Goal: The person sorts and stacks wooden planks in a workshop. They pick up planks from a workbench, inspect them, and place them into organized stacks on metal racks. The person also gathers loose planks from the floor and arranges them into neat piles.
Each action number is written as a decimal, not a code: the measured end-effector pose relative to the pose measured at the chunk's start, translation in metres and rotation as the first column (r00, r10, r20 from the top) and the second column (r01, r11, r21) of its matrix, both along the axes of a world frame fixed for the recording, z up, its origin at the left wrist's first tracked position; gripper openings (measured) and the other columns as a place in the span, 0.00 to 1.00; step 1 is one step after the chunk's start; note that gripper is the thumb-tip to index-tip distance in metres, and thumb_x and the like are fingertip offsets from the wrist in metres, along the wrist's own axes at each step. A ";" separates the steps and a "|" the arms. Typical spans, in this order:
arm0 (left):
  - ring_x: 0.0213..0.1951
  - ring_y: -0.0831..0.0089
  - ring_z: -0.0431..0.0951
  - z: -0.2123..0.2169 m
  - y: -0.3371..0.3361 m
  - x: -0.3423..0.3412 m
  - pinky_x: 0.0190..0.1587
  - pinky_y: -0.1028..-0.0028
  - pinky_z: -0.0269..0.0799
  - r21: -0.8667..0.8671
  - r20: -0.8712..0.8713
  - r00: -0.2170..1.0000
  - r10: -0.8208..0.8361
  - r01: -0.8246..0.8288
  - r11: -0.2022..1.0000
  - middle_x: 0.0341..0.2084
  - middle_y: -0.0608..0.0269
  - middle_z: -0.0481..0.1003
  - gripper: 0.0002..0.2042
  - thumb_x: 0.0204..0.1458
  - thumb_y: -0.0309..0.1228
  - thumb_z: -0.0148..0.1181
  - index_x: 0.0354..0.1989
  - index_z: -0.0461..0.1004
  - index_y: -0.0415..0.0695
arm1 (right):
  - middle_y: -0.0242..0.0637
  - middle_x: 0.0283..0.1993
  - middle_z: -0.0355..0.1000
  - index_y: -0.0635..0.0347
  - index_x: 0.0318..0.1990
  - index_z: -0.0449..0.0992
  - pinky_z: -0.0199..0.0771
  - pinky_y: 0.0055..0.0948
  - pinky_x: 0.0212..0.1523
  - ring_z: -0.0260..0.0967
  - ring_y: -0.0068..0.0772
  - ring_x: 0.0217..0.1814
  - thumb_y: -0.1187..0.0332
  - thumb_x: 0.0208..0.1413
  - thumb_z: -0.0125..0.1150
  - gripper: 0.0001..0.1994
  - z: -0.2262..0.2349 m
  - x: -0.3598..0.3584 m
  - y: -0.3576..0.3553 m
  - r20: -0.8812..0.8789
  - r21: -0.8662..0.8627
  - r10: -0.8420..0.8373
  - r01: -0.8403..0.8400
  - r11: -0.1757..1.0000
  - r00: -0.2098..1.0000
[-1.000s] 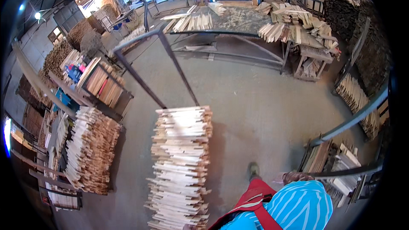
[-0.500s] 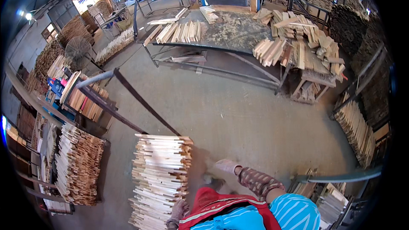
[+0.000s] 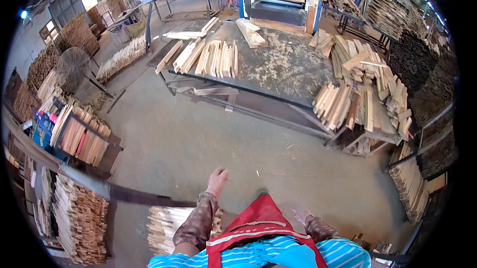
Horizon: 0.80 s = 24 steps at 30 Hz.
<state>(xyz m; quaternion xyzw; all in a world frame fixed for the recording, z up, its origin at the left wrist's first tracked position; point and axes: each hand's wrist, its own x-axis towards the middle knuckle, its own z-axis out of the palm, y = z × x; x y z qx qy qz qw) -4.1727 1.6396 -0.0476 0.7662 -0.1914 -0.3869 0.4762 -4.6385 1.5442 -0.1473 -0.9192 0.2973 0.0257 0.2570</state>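
Observation:
My left hand [image 3: 217,181], in a pale pinkish glove, hangs over the concrete floor with nothing in it and its fingers loosely extended. Lower right, my right hand [image 3: 301,213] is gloved too and a little blurred; its fingers look spread and hold nothing. Patterned sleeves cover both forearms. Beneath my left forearm lies a stack of pale wood strips [image 3: 166,223], partly hidden by the arm. Ahead stands a dark worktable [image 3: 290,76] with loose wood strips [image 3: 216,58] at its left end. Neither hand touches wood.
A machine [image 3: 279,12] sits behind the worktable. Wooden pieces [image 3: 333,104] are heaped at its right end. A dark metal bar [image 3: 139,194] crosses near my left arm. More stacked strips [image 3: 82,218] stand at left, near a large fan [image 3: 73,69]. Another stack [image 3: 410,188] leans at right.
The worktable appears closer and lower. My left hand has swung forward from beside the strip stack; my right hand has dropped back toward my body. The near stack has slid toward the lower edge.

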 end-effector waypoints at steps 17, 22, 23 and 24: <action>0.52 0.59 0.79 0.075 -0.378 0.363 0.56 0.63 0.73 0.097 0.465 0.874 0.139 -0.206 0.974 0.49 0.51 0.80 0.27 0.51 0.40 0.63 0.59 0.73 0.41 | 0.40 0.41 0.81 0.60 0.48 0.82 0.74 0.32 0.48 0.77 0.36 0.43 0.63 0.60 0.57 0.15 0.052 0.465 -0.464 0.133 0.510 -0.417 0.299 0.807 0.899; 0.56 0.47 0.76 0.039 -0.448 0.486 0.59 0.55 0.71 0.370 0.647 0.756 -0.098 -0.199 0.908 0.56 0.47 0.74 0.30 0.50 0.42 0.65 0.63 0.69 0.47 | 0.31 0.34 0.77 0.67 0.48 0.81 0.71 0.26 0.42 0.70 0.22 0.37 0.57 0.63 0.59 0.19 0.061 0.575 -0.541 0.135 0.863 -0.668 0.244 0.442 0.732; 0.56 0.47 0.76 0.029 -0.459 0.504 0.59 0.54 0.71 0.402 0.617 0.777 -0.127 -0.173 0.899 0.55 0.47 0.74 0.30 0.49 0.42 0.65 0.61 0.69 0.47 | 0.30 0.34 0.77 0.67 0.48 0.81 0.70 0.25 0.41 0.70 0.22 0.37 0.58 0.63 0.60 0.19 0.059 0.591 -0.555 0.136 0.878 -0.677 0.228 0.420 0.724; 0.56 0.46 0.75 0.024 -0.485 0.518 0.58 0.53 0.71 0.410 0.595 0.789 -0.157 -0.129 0.903 0.54 0.47 0.74 0.29 0.48 0.42 0.66 0.60 0.69 0.47 | 0.28 0.34 0.76 0.65 0.49 0.81 0.71 0.23 0.36 0.71 0.21 0.35 0.60 0.63 0.61 0.17 0.046 0.599 -0.572 0.054 0.886 -0.734 0.307 0.349 0.677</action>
